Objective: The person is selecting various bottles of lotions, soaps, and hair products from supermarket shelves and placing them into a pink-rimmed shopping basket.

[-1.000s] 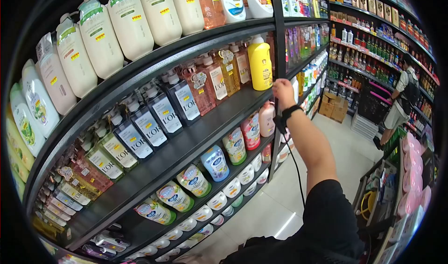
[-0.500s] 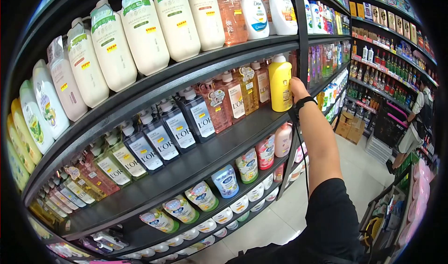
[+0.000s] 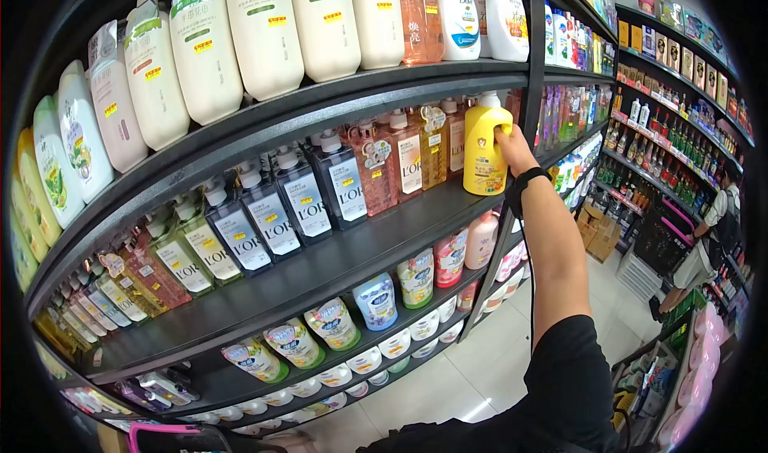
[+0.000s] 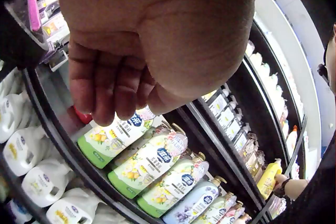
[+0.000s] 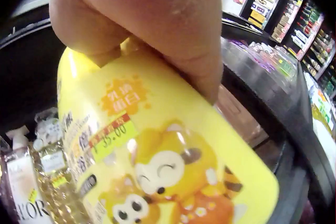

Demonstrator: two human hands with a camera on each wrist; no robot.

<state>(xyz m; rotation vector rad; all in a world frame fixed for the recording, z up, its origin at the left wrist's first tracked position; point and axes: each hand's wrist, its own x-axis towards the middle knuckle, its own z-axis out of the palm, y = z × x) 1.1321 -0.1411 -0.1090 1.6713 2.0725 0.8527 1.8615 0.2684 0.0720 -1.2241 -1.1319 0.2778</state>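
Note:
On the middle shelf, at its right end, stands a yellow bottle (image 3: 483,161) with a white cap. My right hand (image 3: 518,150) grips its upper right side, the thumb lying over the front. Up close in the right wrist view, the fingers of this hand (image 5: 152,14) wrap the bottle's upper part, above cartoon animals and a 35.00 price sticker (image 5: 113,137). My left hand (image 4: 157,35) appears only in the left wrist view, its fingers loosely bent with nothing in them. It hangs near green-based bottles (image 4: 149,163) on a lower shelf.
Pump bottles (image 3: 346,185) line the middle shelf left of the yellow one. Tall cream bottles (image 3: 264,37) fill the shelf above. A black upright post (image 3: 538,45) rises beside my right hand. A pink basket handle (image 3: 164,428) shows low at left; a person (image 3: 716,229) stands in the aisle.
My right hand has come from right of the yellow bottle to its side, and now grips it. The head view has shifted, and the pink handle has come into sight.

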